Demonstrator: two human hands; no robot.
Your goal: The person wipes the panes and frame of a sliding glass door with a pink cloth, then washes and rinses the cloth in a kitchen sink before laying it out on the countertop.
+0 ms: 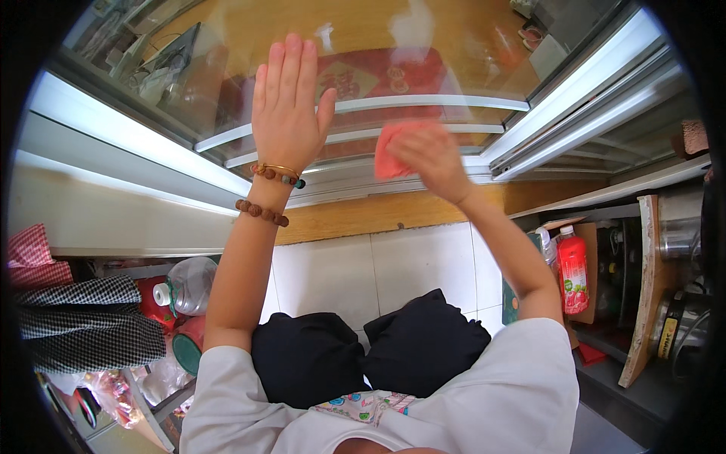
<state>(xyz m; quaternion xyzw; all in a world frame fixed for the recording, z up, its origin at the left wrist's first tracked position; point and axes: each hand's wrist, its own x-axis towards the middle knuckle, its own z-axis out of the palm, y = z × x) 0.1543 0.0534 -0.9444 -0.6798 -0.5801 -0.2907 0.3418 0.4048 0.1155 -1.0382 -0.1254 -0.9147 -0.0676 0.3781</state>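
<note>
Before me stands a glass door panel in a white metal frame, crossed by thin white bars. My left hand is raised against the glass, palm flat and empty, with its fingers stretched upward. Beaded bracelets circle that wrist. To its right and lower, my right hand presses a folded coral-pink cloth at the pane, near the bars. Blur covers the right hand's fingers and the cloth's upper edge. Through the glass a red mat shows on a wooden floor.
On the left, a checked cloth hangs beside a clear plastic bottle. Shelves on the right hold a red drink bottle and metal pots. A wooden board edge stands there. White floor tiles lie below my arms.
</note>
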